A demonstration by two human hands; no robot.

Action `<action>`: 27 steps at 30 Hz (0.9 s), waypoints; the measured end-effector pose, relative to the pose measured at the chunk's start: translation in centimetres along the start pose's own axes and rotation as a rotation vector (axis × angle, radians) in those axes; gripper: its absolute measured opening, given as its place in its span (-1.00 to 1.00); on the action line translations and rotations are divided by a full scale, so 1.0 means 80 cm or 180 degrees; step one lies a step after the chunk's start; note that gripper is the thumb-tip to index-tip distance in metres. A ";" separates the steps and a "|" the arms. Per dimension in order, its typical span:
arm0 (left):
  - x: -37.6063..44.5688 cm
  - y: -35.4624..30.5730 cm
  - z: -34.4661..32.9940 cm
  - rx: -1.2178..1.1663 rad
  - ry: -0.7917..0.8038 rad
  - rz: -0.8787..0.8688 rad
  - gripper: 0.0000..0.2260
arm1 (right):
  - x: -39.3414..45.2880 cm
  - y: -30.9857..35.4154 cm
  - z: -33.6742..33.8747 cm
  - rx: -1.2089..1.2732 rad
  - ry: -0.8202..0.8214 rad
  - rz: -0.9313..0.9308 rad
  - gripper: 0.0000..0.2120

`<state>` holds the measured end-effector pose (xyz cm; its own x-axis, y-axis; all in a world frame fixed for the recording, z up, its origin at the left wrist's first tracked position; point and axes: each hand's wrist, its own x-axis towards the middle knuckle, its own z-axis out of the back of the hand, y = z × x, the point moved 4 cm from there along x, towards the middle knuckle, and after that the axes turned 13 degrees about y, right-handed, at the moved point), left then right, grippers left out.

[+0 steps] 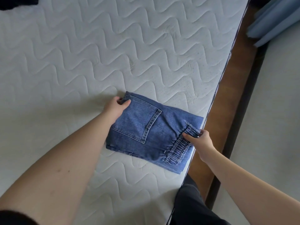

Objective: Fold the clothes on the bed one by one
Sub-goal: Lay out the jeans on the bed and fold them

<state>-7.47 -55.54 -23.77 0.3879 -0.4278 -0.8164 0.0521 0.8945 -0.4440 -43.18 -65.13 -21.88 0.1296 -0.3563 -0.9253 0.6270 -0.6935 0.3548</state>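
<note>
A pair of blue jeans (154, 132) lies folded into a compact rectangle on the white quilted mattress (97, 54), close to its right edge. A back pocket faces up and the gathered elastic waistband runs along the right side. My left hand (116, 107) grips the folded stack at its far left corner, thumb on top. My right hand (198, 138) pinches the waistband at the right corner, by the mattress edge.
A dark garment (17, 2) shows at the far left corner of the mattress. A brown wooden bed frame (227, 103) runs along the right edge, with grey floor beyond. Blue fabric (272, 21) hangs at the top right. My dark trouser leg (191, 207) stands against the bed.
</note>
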 end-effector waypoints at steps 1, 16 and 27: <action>0.007 0.001 -0.001 0.0011 0.0082 0.0050 -0.57 | 0.001 0.002 0.002 -0.0117 -0.0003 0.0001 -0.26; -0.043 -0.023 -0.038 0.2331 -0.1786 -0.2419 -0.63 | -0.023 0.038 -0.061 -0.2053 -0.1379 0.2076 -0.32; -0.069 0.092 -0.120 0.3115 -0.1005 -0.1760 -0.43 | 0.067 0.064 -0.128 -0.4394 -0.0315 0.2462 -0.32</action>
<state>-18.07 -47.83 -26.05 0.2949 -0.8624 -0.4116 0.9194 0.3734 -0.1236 -31.37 -64.18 -26.39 0.7213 -0.4145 -0.5549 0.6297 0.7260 0.2763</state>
